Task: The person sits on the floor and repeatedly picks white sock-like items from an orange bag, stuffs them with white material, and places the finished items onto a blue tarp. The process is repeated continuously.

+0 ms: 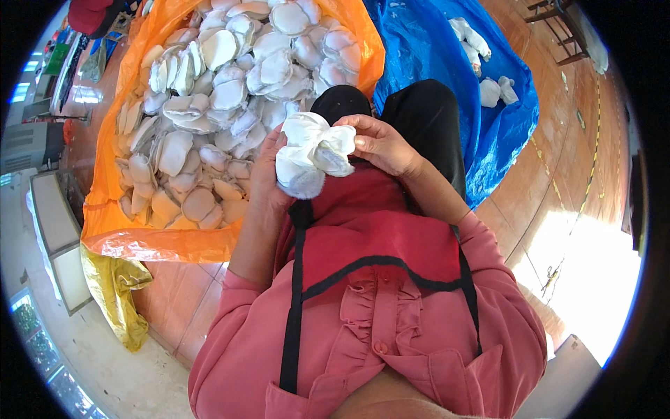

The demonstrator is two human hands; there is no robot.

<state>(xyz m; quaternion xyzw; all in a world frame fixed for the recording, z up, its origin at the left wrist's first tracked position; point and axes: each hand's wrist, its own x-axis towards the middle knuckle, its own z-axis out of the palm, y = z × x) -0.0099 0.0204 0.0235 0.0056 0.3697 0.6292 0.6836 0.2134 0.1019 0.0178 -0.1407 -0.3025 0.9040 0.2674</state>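
Observation:
A soft white plush fabric piece (301, 155), puffed into several lobes and with a fuzzy greyish patch at its lower end, is held up over my lap. My left hand (266, 166) grips it from the left side, its fingertips mostly hidden behind the fabric. On the other side, my right hand (387, 145) pinches the piece's right edge between thumb and fingers. Just beyond my left hand lies a big heap of flat, rounded white fabric pieces (230, 91) on an orange plastic sheet (160, 241).
To the right of my knees spreads a blue plastic sheet (426, 77) with a few white stuffed-looking pieces (490, 91). A yellow sack (118, 293) lies at left below the orange sheet. A dark wooden stool (562, 31) stands far right on the tiled floor (565, 140).

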